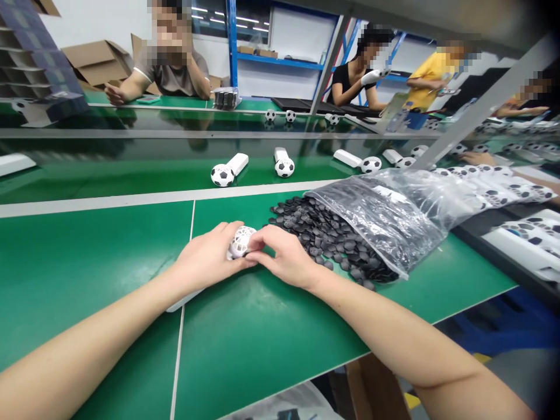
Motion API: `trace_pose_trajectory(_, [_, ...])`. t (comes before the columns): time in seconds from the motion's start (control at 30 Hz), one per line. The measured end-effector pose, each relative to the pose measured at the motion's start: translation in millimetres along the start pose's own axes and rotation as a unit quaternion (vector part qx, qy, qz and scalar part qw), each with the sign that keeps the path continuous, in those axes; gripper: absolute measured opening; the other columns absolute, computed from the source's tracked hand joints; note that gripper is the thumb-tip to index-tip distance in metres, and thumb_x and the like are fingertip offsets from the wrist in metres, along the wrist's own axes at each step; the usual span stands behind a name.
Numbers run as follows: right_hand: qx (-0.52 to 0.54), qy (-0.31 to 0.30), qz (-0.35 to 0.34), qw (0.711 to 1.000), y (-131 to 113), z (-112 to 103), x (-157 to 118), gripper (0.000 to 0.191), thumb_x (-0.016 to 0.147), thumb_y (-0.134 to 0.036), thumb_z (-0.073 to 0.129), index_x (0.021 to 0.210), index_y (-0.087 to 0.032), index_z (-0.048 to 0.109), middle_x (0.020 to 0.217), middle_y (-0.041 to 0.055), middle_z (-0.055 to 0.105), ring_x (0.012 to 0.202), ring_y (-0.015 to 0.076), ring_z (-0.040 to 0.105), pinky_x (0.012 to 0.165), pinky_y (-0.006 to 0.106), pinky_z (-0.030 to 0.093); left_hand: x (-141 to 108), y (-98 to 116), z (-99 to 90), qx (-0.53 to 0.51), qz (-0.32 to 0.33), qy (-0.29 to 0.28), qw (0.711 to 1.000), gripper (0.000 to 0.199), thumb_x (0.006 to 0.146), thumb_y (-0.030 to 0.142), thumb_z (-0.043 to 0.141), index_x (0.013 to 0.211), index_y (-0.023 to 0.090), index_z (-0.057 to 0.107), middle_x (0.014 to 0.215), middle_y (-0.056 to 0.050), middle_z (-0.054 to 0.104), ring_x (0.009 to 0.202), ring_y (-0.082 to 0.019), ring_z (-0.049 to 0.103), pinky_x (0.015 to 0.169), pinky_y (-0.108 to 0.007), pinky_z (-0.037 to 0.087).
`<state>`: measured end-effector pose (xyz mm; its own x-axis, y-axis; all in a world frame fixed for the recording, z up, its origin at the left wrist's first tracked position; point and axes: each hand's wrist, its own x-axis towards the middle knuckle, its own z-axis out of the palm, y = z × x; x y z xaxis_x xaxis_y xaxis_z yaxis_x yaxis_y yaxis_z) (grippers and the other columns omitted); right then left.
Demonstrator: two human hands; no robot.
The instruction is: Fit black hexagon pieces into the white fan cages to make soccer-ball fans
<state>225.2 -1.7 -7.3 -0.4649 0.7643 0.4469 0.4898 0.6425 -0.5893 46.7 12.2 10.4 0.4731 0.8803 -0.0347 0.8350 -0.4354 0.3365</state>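
Note:
My left hand (pixel 209 254) is wrapped round a white soccer-ball-headed device (pixel 242 238) and holds it low over the green table. The ball is an openwork lattice with no black patches on the side that shows. Part of its white handle sticks out beneath my left wrist. With thumb and forefinger pinched together, my right hand (pixel 280 254) touches the ball's right side; whatever is between those fingertips is hidden. Just beyond my right hand, a heap of small black pieces (pixel 324 233) spills from a clear plastic bag (pixel 380 216).
Finished-looking black-and-white ball devices (pixel 223 174) lie on the green conveyor belt (pixel 144 169) ahead. A black tray (pixel 503 245) with white ball devices stands at the right. A slanted metal post (pixel 476 105) crosses the upper right. Several people sit or stand across the line.

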Motion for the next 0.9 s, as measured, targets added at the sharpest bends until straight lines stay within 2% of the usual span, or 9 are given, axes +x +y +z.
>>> trace_pose_trajectory(0.13, [0.041,0.031,0.058,0.997,5,0,-1,0.024,0.072,-0.024,0.067,0.09,-0.02,0.052,0.094,0.0044,0.054,0.09,0.0177,0.052,0.073,0.03,0.047,1,-3,0.1,-0.011,-0.001,0.009,1.0,0.059,0.071,0.064,0.048,0.118,0.028,0.043,0.113,-0.006,0.056,0.094,-0.027,0.057,0.072,-0.036,0.046])
trace_pose_trajectory(0.27, [0.101,0.006,0.11,0.989,6,5,-3,0.037,0.074,-0.023,0.064,0.107,-0.021,0.048,0.111,0.0067,0.053,0.103,0.019,0.05,0.075,0.03,0.049,3,-3,0.2,-0.027,0.01,0.009,1.0,0.054,0.071,0.062,0.05,0.112,0.026,0.047,0.104,-0.005,0.058,0.087,-0.025,0.058,0.066,-0.032,0.045])
trace_pose_trajectory(0.37, [0.124,-0.004,0.125,0.984,6,9,-3,0.038,0.076,-0.022,0.061,0.111,-0.02,0.046,0.111,0.0056,0.056,0.1,0.0174,0.054,0.076,0.029,0.049,3,-2,0.2,-0.03,0.013,0.008,0.999,0.05,0.072,0.062,0.048,0.106,0.026,0.05,0.099,-0.004,0.06,0.084,-0.024,0.058,0.063,-0.031,0.044])
trace_pose_trajectory(0.43, [0.141,0.002,0.13,0.981,11,6,-1,0.034,0.076,-0.024,0.061,0.107,-0.019,0.049,0.107,0.005,0.058,0.096,0.0165,0.056,0.075,0.028,0.049,3,-2,-0.7,-0.032,0.012,0.004,0.999,0.051,0.072,0.06,0.049,0.11,0.026,0.048,0.104,-0.004,0.059,0.087,-0.025,0.058,0.065,-0.032,0.045])
trace_pose_trajectory(0.5, [0.141,0.036,0.147,0.978,19,-2,4,0.024,0.079,-0.028,0.058,0.1,-0.018,0.053,0.1,0.0044,0.06,0.089,0.0149,0.058,0.073,0.028,0.048,3,-5,-3.1,-0.035,0.014,-0.007,0.999,0.057,0.069,0.056,0.055,0.117,0.028,0.044,0.113,-0.003,0.057,0.095,-0.025,0.057,0.071,-0.032,0.046])
trace_pose_trajectory(0.57, [0.073,0.097,0.155,0.98,30,-14,7,0.013,0.082,-0.029,0.055,0.089,-0.018,0.058,0.091,0.0035,0.061,0.083,0.0141,0.057,0.074,0.029,0.047,3,-11,-7.2,-0.022,0.014,-0.019,0.999,0.062,0.066,0.048,0.058,0.122,0.028,0.041,0.119,-0.002,0.055,0.099,-0.025,0.056,0.075,-0.032,0.046])
trace_pose_trajectory(0.63, [-0.039,0.123,0.145,0.981,40,-25,8,0.008,0.08,-0.025,0.057,0.079,-0.018,0.061,0.084,0.0029,0.059,0.081,0.0151,0.055,0.078,0.031,0.044,4,-18,-11.7,0.012,0.017,-0.026,0.999,0.06,0.067,0.034,0.056,0.124,0.028,0.04,0.122,-0.001,0.054,0.103,-0.025,0.055,0.079,-0.032,0.045])
trace_pose_trajectory(0.77, [-0.17,0.02,0.163,0.972,47,-29,7,0.004,0.076,-0.022,0.064,0.073,-0.02,0.067,0.081,0.0045,0.057,0.085,0.0189,0.05,0.08,0.035,0.041,7,-32,-15.3,0.072,0.066,-0.022,0.995,0.067,0.066,0.011,0.041,0.131,0.029,0.036,0.129,0.0,0.05,0.114,-0.024,0.048,0.09,-0.036,0.037])
trace_pose_trajectory(0.9, [-0.222,-0.035,0.179,0.958,42,-22,6,0.009,0.075,-0.028,0.066,0.081,-0.021,0.069,0.086,0.0064,0.056,0.086,0.0213,0.047,0.075,0.035,0.041,9,-37,-11.7,0.075,0.097,-0.017,0.992,0.068,0.068,0.007,0.037,0.131,0.031,0.036,0.125,0.001,0.053,0.11,-0.022,0.048,0.093,-0.037,0.034])
